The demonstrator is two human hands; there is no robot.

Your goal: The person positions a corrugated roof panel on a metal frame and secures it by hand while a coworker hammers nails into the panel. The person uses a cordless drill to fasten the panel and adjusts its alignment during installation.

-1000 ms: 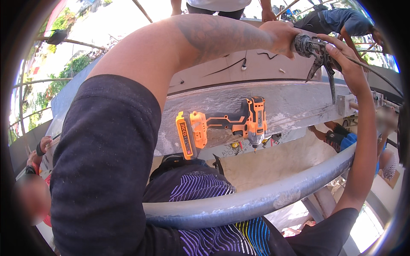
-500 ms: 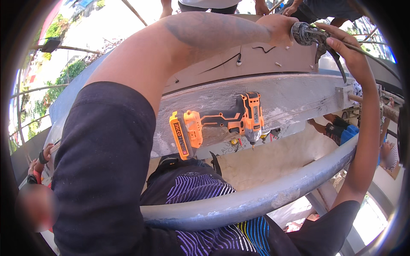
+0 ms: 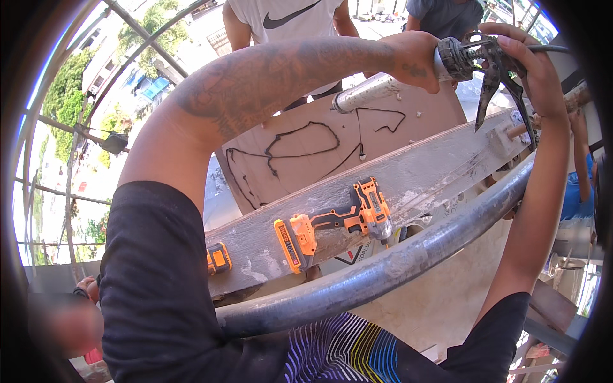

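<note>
A grey caulking gun [image 3: 366,93] with a dark collar is held crosswise at the far side. My left hand [image 3: 416,60] is closed around its barrel, just left of the collar; part of the barrel is behind my forearm. My right hand [image 3: 535,73] is curled at the gun's rear, thumb and fingers at the black handle frame and rod. The trigger and handle [image 3: 495,89] hang down between my hands. Below, an orange and black cordless impact driver [image 3: 367,210] lies on a grey metal beam [image 3: 440,159], touched by neither hand.
A thick metal pipe [image 3: 383,271] curves between me and the beam. An orange battery [image 3: 219,258] lies on the beam's left end. Beyond, a black cord [image 3: 303,153] lies on a brown panel [image 3: 408,137]. A person in a white shirt [image 3: 287,22] and others stand nearby.
The view has shifted, bringing the gun's barrel, the battery and more of the panel into sight. The gun's handle and trigger show more fully. Both hands stay on the gun.
</note>
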